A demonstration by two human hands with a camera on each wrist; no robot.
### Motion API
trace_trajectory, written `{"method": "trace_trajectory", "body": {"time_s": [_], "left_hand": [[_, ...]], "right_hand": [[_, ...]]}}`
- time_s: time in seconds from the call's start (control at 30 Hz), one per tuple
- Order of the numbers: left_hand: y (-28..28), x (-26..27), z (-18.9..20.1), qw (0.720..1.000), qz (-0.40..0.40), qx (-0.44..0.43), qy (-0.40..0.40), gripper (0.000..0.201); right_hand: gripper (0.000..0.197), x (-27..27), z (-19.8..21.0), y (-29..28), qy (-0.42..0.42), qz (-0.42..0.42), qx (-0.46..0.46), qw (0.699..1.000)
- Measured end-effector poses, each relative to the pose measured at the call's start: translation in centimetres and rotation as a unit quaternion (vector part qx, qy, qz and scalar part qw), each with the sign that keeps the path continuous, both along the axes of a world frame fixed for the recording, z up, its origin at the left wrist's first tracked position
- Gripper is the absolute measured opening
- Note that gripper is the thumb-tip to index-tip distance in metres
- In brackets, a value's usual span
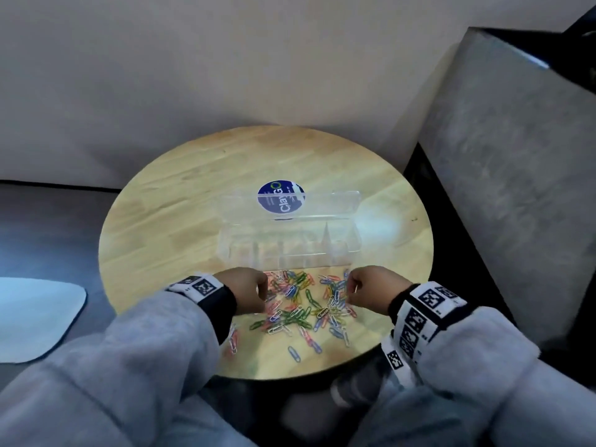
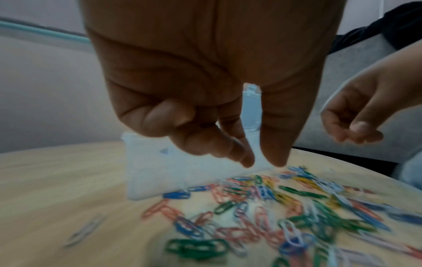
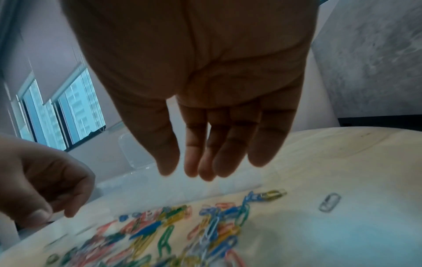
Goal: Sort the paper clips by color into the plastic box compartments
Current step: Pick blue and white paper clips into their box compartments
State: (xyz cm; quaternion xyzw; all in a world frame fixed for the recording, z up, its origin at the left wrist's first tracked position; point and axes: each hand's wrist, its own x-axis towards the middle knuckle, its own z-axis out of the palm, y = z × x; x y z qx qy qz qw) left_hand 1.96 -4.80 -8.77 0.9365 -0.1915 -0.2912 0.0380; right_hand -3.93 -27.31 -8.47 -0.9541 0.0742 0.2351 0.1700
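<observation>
A heap of paper clips (image 1: 306, 301) in red, blue, green, yellow and white lies on the round wooden table (image 1: 193, 195), just in front of the clear plastic box (image 1: 354, 246). The box stands with its lid (image 1: 322, 204) raised, and I see no clips in its compartments. My left hand (image 1: 263, 295) hovers over the heap's left edge. In the left wrist view its thumb and forefinger (image 2: 262, 162) point down slightly apart, holding nothing. My right hand (image 1: 350, 290) hangs over the heap's right edge, fingers (image 3: 205, 162) relaxed and straight, empty.
A round blue sticker (image 1: 280, 196) shows behind the lid. One pale clip (image 3: 330, 201) lies apart to the right of the heap, and a few strays (image 1: 293, 353) sit near the table's front edge. A grey cushion (image 1: 516, 188) rises at right; a white pad (image 1: 32, 317) lies at left.
</observation>
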Motion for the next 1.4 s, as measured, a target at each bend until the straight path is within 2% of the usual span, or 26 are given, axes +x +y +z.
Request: {"method": "trace_trajectory", "body": {"time_s": [0.1,0.27,0.4,0.57,0.7,0.9,1.0,1.1,1.27,1.4], "left_hand": [[-2.0,-0.8,-0.9,0.996,-0.092,-0.004,0.023,0.016],[-4.7,-2.3,-2.6,0.974,-0.216,0.024,0.068,0.024],[-4.6,-3.2,-4.3,0.971,-0.223,0.030,0.078,0.015],[-4.7,-3.3,-4.9,0.974,-0.217,0.030,0.058,0.015],[-4.5,-2.8,-5.2,0.978,-0.202,0.024,0.050,0.016],[-5.0,-3.0,-5.3,0.970,-0.238,-0.010,0.057,0.004],[-5.6,-3.1,-5.2,0.958,-0.279,-0.040,0.050,0.008],[-6.2,-3.3,-5.3,0.943,-0.329,-0.035,0.025,0.011],[-6.7,-3.2,-5.9,0.949,-0.306,-0.062,0.038,0.012],[-6.7,-2.9,-6.5,0.954,-0.292,-0.057,0.042,0.030]], "right_hand": [[0.023,-0.2,-1.2,0.7,0.075,0.067,-0.013,0.995],[0.017,-0.3,-3.4,1.9,0.080,0.094,-0.018,0.992],[0.010,-0.5,-4.6,2.2,0.079,0.099,-0.030,0.991],[0.024,-0.2,-4.8,1.9,0.059,0.081,-0.020,0.995],[0.023,-0.6,-4.9,1.4,0.047,0.056,-0.012,0.997],[0.031,-0.6,-4.9,1.3,0.043,0.051,-0.014,0.998],[0.032,-0.4,-4.9,1.1,0.044,0.043,-0.020,0.998],[0.027,-0.5,-4.9,1.3,0.053,0.061,-0.036,0.996],[0.023,-0.5,-5.2,1.5,0.042,0.072,-0.035,0.996],[0.016,-0.1,-5.2,1.6,0.053,0.079,-0.033,0.995]]}}
